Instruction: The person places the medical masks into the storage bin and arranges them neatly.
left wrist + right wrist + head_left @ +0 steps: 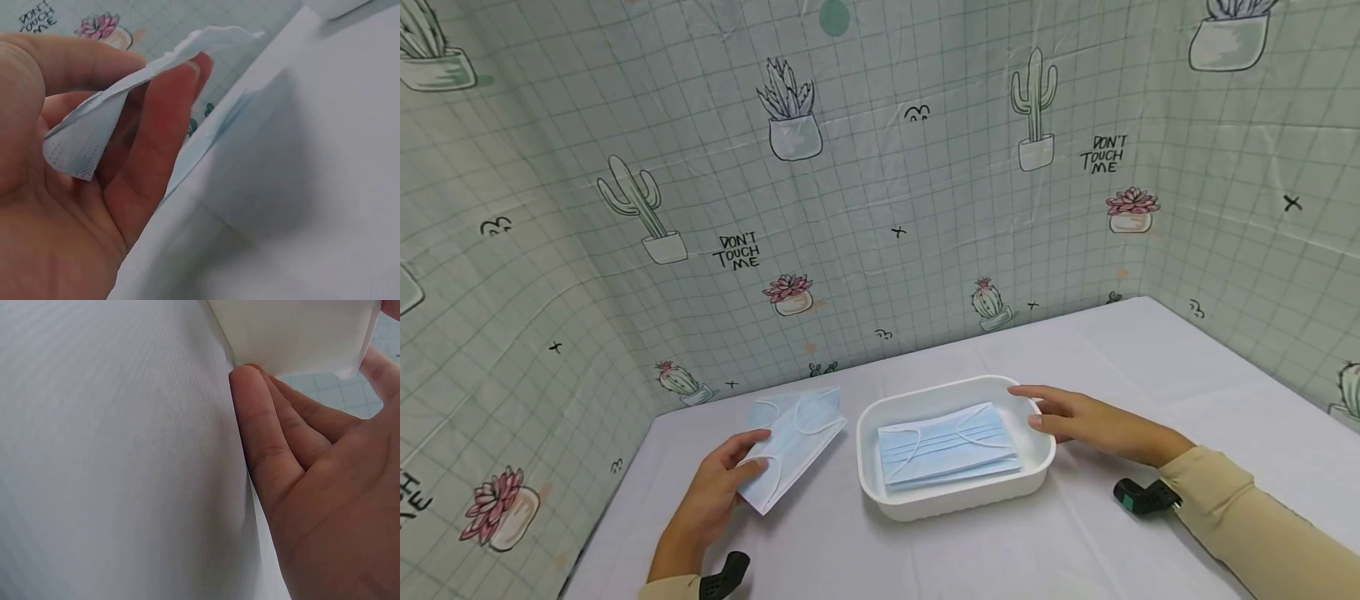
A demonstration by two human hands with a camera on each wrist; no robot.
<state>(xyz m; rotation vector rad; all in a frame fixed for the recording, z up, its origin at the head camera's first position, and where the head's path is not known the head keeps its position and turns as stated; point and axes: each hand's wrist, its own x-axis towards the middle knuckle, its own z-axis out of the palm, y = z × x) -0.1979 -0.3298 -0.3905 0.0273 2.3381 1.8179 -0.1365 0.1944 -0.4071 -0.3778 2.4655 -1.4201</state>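
My left hand point(718, 483) pinches a pale blue face mask point(790, 467) by its near left side, thumb on top and fingers beneath. In the left wrist view the held mask point(169, 59) is bent and raised off the table. Behind it, another blue mask point(823, 402) lies partly hidden. A white plastic tray point(955, 504) stands to the right, holding a small stack of blue masks point(947, 446) with white ear loops. My right hand point(1086, 421) grips the tray's right end, its thumb over the rim and several fingers point(259, 412) against the outer wall.
A white cloth point(1120, 358) covers the table. Fabric printed with cacti point(887, 283) hangs around its back and sides. Black wrist cameras point(1142, 497) sit at both sleeves.
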